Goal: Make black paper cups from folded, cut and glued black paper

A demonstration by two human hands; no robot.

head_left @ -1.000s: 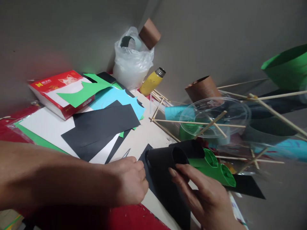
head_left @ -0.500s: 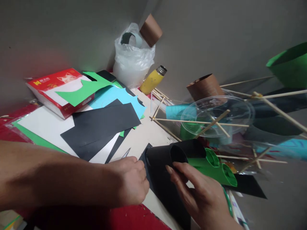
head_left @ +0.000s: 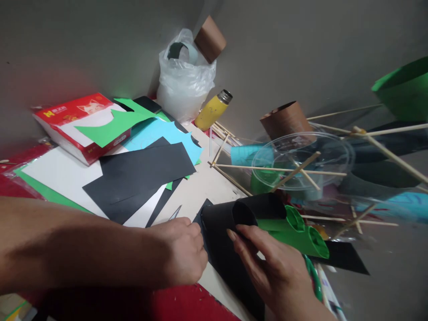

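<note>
Slightly leftward the right hand [head_left: 274, 267] had been shifted since a second before, and with it the rim of the black sheet [head_left: 222, 232] had been drawn the same way; a green loop [head_left: 314, 276] beside the right wrist, hidden then, had been uncovered. The rim was pinched between the thumb and forefinger of the right hand, while the far part of the sheet was curled into a tube with its opening turned to the right. The rest of the sheet was stretched toward the near edge of the pale tabletop [head_left: 214, 191].

The left hand [head_left: 182, 249] was held with its fingers curled, just beside the left edge of the sheet; whether anything was gripped in it could not be told. A pointed metal tip [head_left: 175, 213] was seen just past its knuckles.

Behind the curled sheet a second black tube [head_left: 272, 204] was placed, and beside it green tubes [head_left: 304, 238] were laid. To the left, flat black pieces [head_left: 143, 174] were spread over white paper [head_left: 63, 171], near a red box [head_left: 73, 107]. Farther back, a yellow bottle [head_left: 212, 111] was seen in front of a white plastic bag [head_left: 185, 89].
</note>
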